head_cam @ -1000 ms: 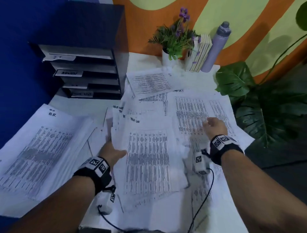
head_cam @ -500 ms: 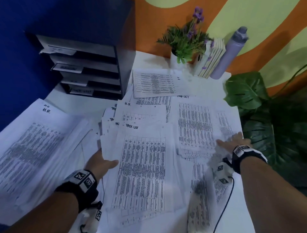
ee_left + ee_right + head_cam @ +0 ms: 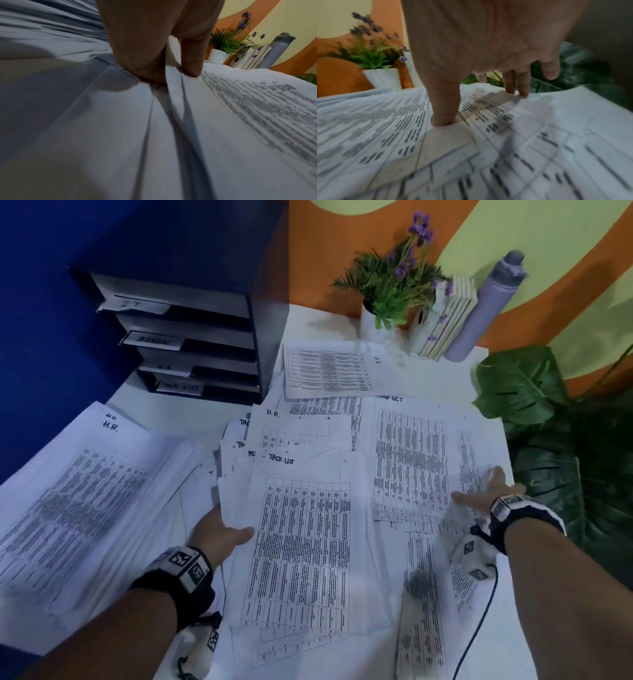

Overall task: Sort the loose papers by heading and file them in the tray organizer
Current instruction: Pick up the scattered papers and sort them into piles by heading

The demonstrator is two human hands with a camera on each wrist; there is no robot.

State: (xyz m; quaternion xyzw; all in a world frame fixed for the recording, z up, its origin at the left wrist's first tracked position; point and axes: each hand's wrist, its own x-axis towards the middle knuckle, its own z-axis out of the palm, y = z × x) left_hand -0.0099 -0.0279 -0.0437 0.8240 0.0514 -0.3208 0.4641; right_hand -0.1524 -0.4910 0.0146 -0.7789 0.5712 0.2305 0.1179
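Observation:
Printed sheets cover the white table (image 3: 318,323). My left hand (image 3: 219,529) pinches the left edge of a stack of "TASK LIST" papers (image 3: 301,542), thumb on top and fingers hidden beneath; in the left wrist view the thumb (image 3: 190,54) pinches that stack of papers (image 3: 173,75). My right hand (image 3: 483,491) lies flat with spread fingers on another task-list sheet (image 3: 411,457) at the table's right side; its thumb (image 3: 445,108) and fingertips (image 3: 517,86) press the sheet (image 3: 385,128). The dark tray organizer (image 3: 191,344) with labelled shelves stands at the back left.
A thick pile headed "H.R." (image 3: 78,501) lies at the left. A potted lavender plant (image 3: 394,289), books (image 3: 445,320) and a grey bottle (image 3: 483,306) line the back wall. A large leafy plant (image 3: 555,440) borders the table's right edge.
My right hand slid right and nearer along the sheets toward the table's edge and flattened. My left hand lowered its stack of papers toward the table, still holding the left edge.

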